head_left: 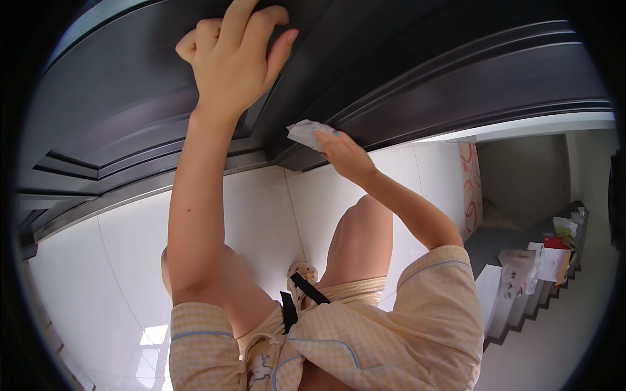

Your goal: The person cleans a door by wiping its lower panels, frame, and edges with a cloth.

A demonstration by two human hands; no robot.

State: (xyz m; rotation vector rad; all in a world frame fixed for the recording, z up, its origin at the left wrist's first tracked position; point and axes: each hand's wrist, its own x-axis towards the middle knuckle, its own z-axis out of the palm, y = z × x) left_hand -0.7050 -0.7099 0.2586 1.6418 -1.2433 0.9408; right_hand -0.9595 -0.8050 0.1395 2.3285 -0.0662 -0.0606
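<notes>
High in the view, my left hand (232,68) is in front of a dark panelled door (132,117), its fingers bent and spread. One finger runs past the top edge of the picture, and I cannot tell whether the hand presses on the panel. My right hand (347,154) holds a crumpled white tissue or wipe (309,134) at the low part of the dark door frame (391,107), near the corner where door and frame meet. The palm side of this hand is hidden.
White floor tiles (254,210) lie below, between my bent legs and a cream clog (302,273). To the right, a staircase (518,313) bears plastic bags (517,273) and boxes (555,261). A mat or panel with red swirls (470,185) is near the stairs.
</notes>
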